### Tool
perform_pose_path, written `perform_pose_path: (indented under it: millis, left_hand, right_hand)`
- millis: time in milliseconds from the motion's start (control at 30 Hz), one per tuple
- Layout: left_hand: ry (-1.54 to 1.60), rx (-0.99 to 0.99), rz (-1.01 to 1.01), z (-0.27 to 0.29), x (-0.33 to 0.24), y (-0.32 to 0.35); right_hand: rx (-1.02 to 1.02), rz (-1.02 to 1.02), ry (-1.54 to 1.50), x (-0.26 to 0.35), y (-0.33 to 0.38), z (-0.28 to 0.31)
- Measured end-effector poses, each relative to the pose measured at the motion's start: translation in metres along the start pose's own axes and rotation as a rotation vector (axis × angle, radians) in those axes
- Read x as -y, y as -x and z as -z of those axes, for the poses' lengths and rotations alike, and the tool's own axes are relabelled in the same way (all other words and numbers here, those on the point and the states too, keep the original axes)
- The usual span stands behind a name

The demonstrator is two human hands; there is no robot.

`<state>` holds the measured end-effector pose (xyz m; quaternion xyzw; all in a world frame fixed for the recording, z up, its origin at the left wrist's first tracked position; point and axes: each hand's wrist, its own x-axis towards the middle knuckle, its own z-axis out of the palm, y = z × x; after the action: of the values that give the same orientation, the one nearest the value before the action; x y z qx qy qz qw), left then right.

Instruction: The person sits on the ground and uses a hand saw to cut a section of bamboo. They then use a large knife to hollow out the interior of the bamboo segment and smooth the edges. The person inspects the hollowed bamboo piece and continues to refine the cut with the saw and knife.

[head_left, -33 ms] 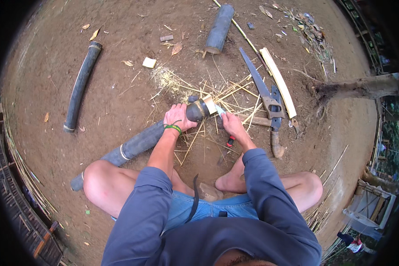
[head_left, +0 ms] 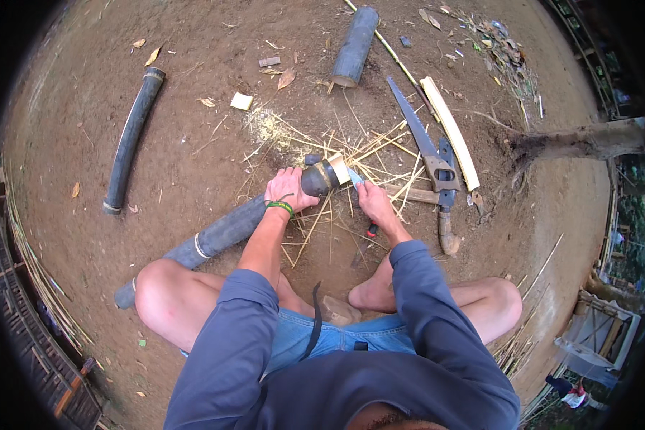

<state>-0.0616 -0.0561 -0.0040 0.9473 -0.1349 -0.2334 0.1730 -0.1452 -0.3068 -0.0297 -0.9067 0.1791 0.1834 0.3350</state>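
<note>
My left hand point(head_left: 290, 190) is wrapped round the upper end of a long dark bamboo tube point(head_left: 229, 233). The tube slants down past my left knee, and its far end point(head_left: 338, 170) is pared to pale wood. My right hand point(head_left: 374, 201) is closed on what looks like a knife, its short pale blade point(head_left: 355, 176) beside the pared end; the handle is hidden in my fingers. Below my right wrist lies a tool with a red and black handle point(head_left: 372, 230), partly covered. Thin bamboo strips point(head_left: 380, 150) are scattered beneath and beyond both hands.
A handsaw point(head_left: 423, 140) and a dark, curved-handled blade point(head_left: 446, 193) lie at the right, beside a split bamboo piece point(head_left: 450, 132). Further bamboo tubes rest at far left point(head_left: 132, 143) and at the top point(head_left: 355, 46). A tree trunk point(head_left: 588, 140) stands right.
My right hand has shifted very slightly, covering a little more of the red and black handle. My left hand and the tube look unmoved.
</note>
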Motion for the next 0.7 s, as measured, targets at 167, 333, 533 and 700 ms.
perform_pose_path:
  millis: [167,333,533,700]
  left_hand:
    - [-0.012,-0.026,-0.011,-0.003,-0.005,0.001]
    - [0.014,0.043,-0.034,0.0,-0.004,-0.012]
    - [0.037,0.056,-0.102,0.015,0.019,-0.033]
    - [0.044,0.047,-0.114,0.013,0.027,-0.036]
  right_hand:
    - [0.038,0.023,-0.087,0.003,0.008,-0.022]
    - [0.22,-0.112,-0.501,-0.023,-0.005,-0.034]
    - [0.29,-0.214,-0.681,-0.01,-0.008,0.03]
    - [0.025,0.076,-0.026,0.053,0.018,0.032]
